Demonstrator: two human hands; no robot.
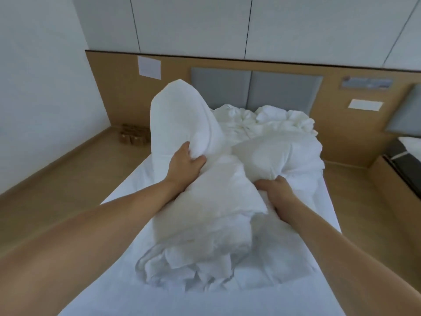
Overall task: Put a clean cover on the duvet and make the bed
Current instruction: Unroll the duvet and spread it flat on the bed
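Observation:
A white duvet (205, 201) lies bunched along the middle of the bed (127, 281), partly inside a thin white cover. My left hand (185, 164) grips a fold of it and holds one end raised into a tall hump (182, 115). My right hand (276, 190) grips the bunched fabric lower down on the right. More crumpled white bedding (273, 124) is piled near the grey padded headboard (255, 87). The bed's white sheet shows bare around the pile.
A wooden wall panel (118, 87) runs behind the bed, with paper notes stuck on it. Small brown boxes (133, 134) sit on the wooden floor at the left. A wooden ledge and a second bed (405, 156) stand at the right edge.

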